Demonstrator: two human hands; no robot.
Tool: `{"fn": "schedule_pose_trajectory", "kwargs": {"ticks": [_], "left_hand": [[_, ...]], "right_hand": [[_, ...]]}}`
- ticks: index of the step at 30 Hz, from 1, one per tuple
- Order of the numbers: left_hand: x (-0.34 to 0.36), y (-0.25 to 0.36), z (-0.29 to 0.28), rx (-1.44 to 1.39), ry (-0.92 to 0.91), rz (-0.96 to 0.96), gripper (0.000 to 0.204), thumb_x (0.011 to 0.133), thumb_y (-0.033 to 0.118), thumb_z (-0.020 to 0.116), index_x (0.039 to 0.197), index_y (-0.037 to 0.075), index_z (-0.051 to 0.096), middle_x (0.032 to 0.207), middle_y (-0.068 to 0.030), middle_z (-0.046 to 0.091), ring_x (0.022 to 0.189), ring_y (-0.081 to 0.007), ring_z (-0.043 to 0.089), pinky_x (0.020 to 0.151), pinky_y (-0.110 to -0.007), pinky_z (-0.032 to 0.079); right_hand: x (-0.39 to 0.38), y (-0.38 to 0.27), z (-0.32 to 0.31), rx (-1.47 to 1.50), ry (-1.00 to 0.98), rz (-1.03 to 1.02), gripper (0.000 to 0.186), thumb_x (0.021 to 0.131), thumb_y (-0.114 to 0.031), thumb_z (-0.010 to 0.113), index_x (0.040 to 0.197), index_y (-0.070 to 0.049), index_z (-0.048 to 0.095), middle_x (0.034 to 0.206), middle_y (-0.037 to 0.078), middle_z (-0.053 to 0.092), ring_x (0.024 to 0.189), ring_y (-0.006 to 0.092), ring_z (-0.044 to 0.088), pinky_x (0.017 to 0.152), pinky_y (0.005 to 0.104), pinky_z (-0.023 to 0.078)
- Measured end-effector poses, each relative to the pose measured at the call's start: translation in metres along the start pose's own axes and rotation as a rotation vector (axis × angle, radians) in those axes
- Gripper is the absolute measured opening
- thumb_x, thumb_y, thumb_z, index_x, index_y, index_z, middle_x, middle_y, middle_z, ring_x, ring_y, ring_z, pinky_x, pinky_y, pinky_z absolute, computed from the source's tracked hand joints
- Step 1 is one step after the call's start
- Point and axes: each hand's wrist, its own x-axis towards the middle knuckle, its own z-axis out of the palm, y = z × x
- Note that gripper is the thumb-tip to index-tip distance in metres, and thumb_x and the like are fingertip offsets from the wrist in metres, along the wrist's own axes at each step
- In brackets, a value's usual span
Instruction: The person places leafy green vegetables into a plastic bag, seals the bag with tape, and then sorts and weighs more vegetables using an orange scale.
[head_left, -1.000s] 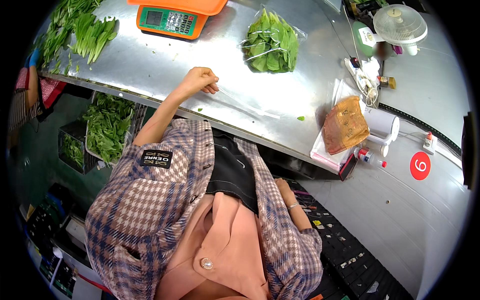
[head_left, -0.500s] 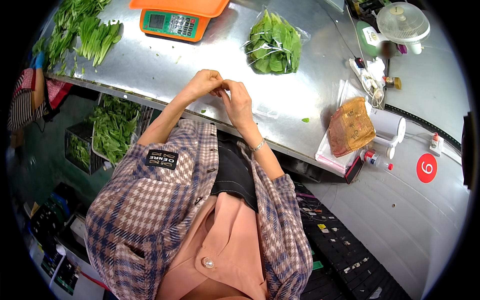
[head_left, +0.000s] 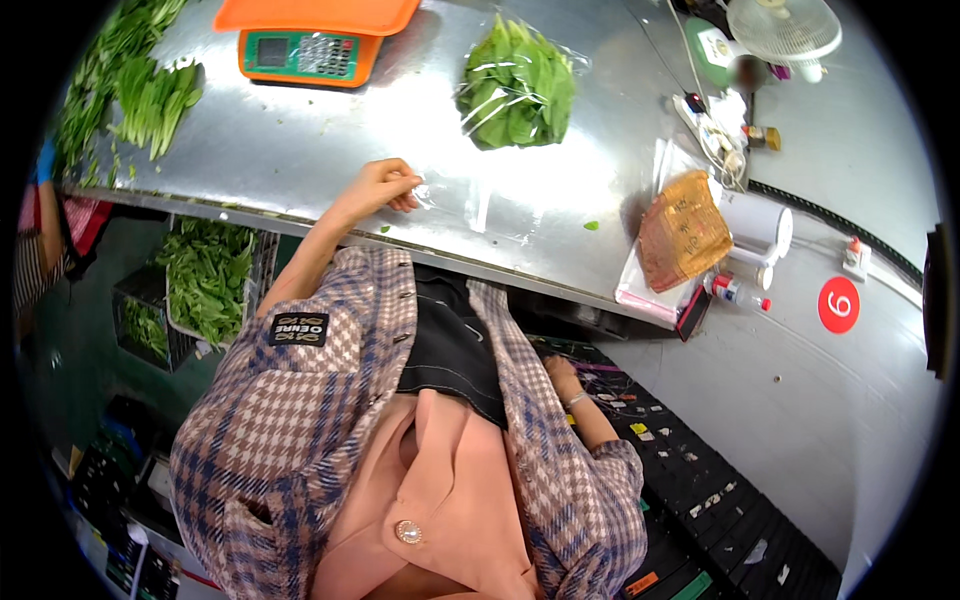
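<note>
Over the near edge of the metal table, my left hand (head_left: 385, 187) is closed, its fingertips pinching the edge of a clear plastic bag (head_left: 482, 208). That bag lies flat and is hard to make out against the shiny metal. My right hand (head_left: 562, 378) is down at my right side, below the table, close to a dark slatted surface (head_left: 690, 470). Its fingers are turned away, and whether it holds anything is hidden. Beyond the flat bag sits a filled clear bag of leafy greens (head_left: 517, 90), apart from both hands.
An orange scale (head_left: 300, 55) stands at the back, left of the bagged greens. Loose greens (head_left: 150, 100) lie at the far left, near a co-worker's blue-gloved hand (head_left: 45, 160). Crates of greens (head_left: 208, 275) sit below. A brown package (head_left: 685, 232), power strip (head_left: 715, 140) and fan (head_left: 785, 30) are right.
My right hand has left my left hand and dropped down to my right side. The left stays over the table edge with fingers closed. The whole view has shifted slightly.
</note>
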Motion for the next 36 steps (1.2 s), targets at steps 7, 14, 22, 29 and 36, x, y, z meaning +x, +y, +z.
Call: {"fn": "schedule_pose_trajectory", "kwargs": {"ticks": [7, 14, 22, 29, 36], "left_hand": [[0.022, 0.000, -0.002, 0.751, 0.461, 0.778, 0.035, 0.071, 0.004, 0.060, 0.104, 0.010, 0.053, 0.106, -0.0096, 0.052, 0.096, -0.0248, 0.051, 0.077, -0.032, 0.043], [0.059, 0.022, 0.001, 1.079, 0.285, 1.181, 0.021, 0.067, 0.005, 0.061, 0.087, 0.011, 0.059, 0.107, -0.0040, 0.054, 0.104, -0.0248, 0.047, 0.084, -0.037, 0.038], [0.022, 0.042, 0.006, 0.938, 0.226, 1.168, 0.008, 0.072, -0.001, 0.056, 0.078, 0.004, 0.053, 0.100, -0.0067, 0.059, 0.103, -0.0287, 0.049, 0.087, -0.042, 0.036], [0.039, -0.012, 0.005, -0.027, 0.208, 0.352, 0.014, 0.086, 0.014, 0.045, 0.082, 0.002, 0.052, 0.066, -0.0039, 0.058, 0.061, -0.0094, 0.058, 0.054, -0.020, 0.045], [0.041, 0.011, 0.011, 0.061, 0.174, 0.390, 0.018, 0.082, 0.017, 0.054, 0.088, 0.001, 0.058, 0.068, -0.0035, 0.059, 0.059, -0.0065, 0.051, 0.056, -0.019, 0.040]], "right_hand": [[-0.010, -0.066, -0.170, 1.012, 0.713, -0.257, 0.009, 0.078, -0.008, 0.054, 0.079, 0.001, 0.055, 0.058, 0.013, 0.054, 0.054, 0.0291, 0.054, 0.049, 0.0312, 0.043], [0.057, -0.088, -0.269, 0.313, 1.647, -0.464, 0.020, 0.069, -0.003, 0.061, 0.089, -0.004, 0.057, 0.109, 0.012, 0.048, 0.103, 0.0295, 0.043, 0.085, 0.0388, 0.037], [0.032, -0.097, -0.276, 0.572, 1.631, -0.831, 0.005, 0.071, -0.001, 0.057, 0.073, -0.001, 0.053, 0.082, 0.010, 0.057, 0.086, 0.0281, 0.054, 0.079, 0.0376, 0.040], [0.070, -0.109, -0.260, 1.835, 1.137, -0.571, 0.024, 0.088, -0.017, 0.045, 0.068, -0.004, 0.047, 0.055, -0.002, 0.041, 0.049, 0.0050, 0.038, 0.046, 0.0199, 0.032], [0.068, -0.095, -0.264, 1.791, 0.992, -0.666, 0.017, 0.085, -0.017, 0.052, 0.075, -0.003, 0.054, 0.057, -0.006, 0.042, 0.050, 0.0015, 0.033, 0.043, 0.0176, 0.027]]}}
